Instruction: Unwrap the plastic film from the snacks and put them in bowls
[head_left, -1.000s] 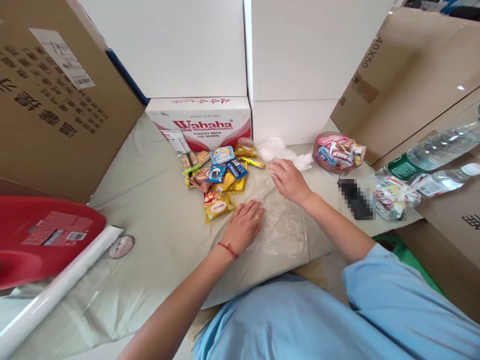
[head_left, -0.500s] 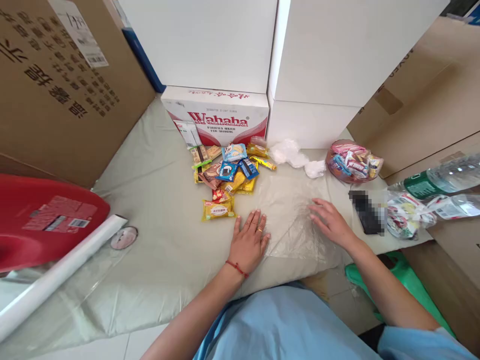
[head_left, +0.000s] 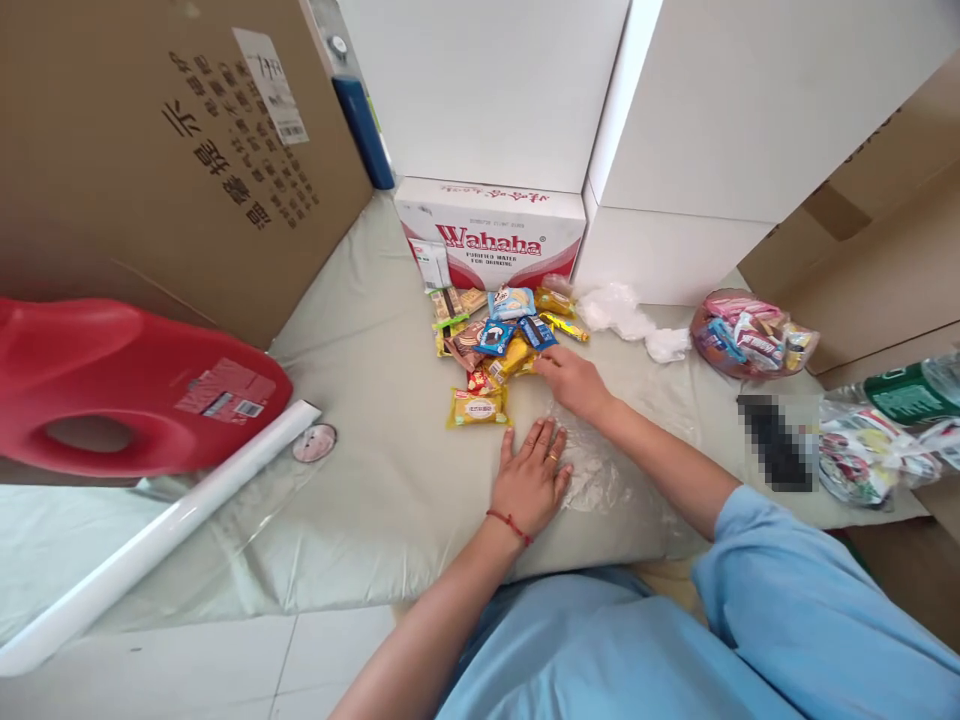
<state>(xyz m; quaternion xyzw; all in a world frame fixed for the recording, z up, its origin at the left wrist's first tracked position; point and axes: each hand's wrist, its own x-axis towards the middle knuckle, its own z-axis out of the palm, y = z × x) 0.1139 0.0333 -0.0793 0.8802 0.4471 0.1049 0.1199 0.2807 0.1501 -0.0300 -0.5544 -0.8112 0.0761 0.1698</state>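
My left hand (head_left: 532,478) lies flat on the cloth-covered table (head_left: 375,500), fingers spread, at the edge of a clear plastic sheet or bag (head_left: 600,475). Just beyond its fingertips is a yellow wrapped snack (head_left: 478,408). My right hand (head_left: 571,382) reaches to the near right edge of a pile of wrapped snacks, its fingers closed at a yellow snack packet (head_left: 525,367). The fingertips partly cover that packet. Around it lie blue packets (head_left: 495,337), a brown packet (head_left: 466,345), a red packet (head_left: 478,380) and a light blue packet (head_left: 511,302).
A Wahaha carton (head_left: 491,240) stands behind the snacks. Crumpled white plastic (head_left: 619,310) and a bowl of snacks (head_left: 750,335) are to the right, with a blurred dark object (head_left: 776,445) nearer. At left are a red jug (head_left: 135,390) and a white roll (head_left: 172,530).
My right hand has moved left and forward from above the clear plastic to the snack pile, its fingers closing at the yellow packet. My left hand stays flat. The view has shifted left.
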